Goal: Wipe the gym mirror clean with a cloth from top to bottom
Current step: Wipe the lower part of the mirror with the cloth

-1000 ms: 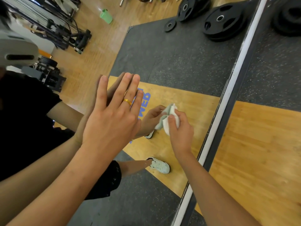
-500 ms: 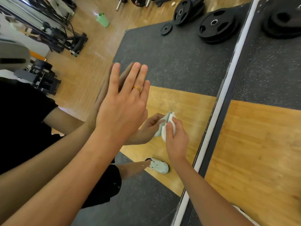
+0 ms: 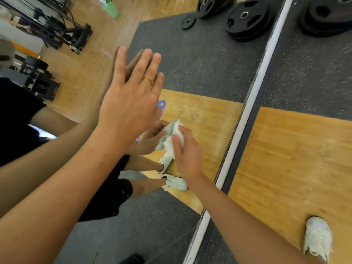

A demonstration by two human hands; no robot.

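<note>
Close beside the frame strip (image 3: 253, 96) at the foot of the mirror (image 3: 200, 63), our right hand (image 3: 187, 155) grips the bunched white cloth (image 3: 172, 136). The thumb lies over the top, the fingers curl round it, and the cloth is pressed to the glass. Farther from the strip, our left hand (image 3: 131, 103) lies flat on the glass, fingers straight, holding nothing; we read it as a brace.

Judgement: the cloth sits low on the pane, so we are likely in the last bands of the top-to-bottom pass. Pale streaks (image 3: 219, 141) show between cloth and strip; whether dust or wet film, we cannot tell.

Notes for doing this step well:
- Spread the cloth flatter, since a tight wad touches little glass.
- Draw strokes toward the strip, each overlapping its neighbour, and finish right along the strip, where grime would gather.
- The bracing palm may leave prints, so wipe that patch afterwards.
- Our shoe (image 3: 317, 237) stands on the near side of the strip; mind our footing while leaning.
</note>
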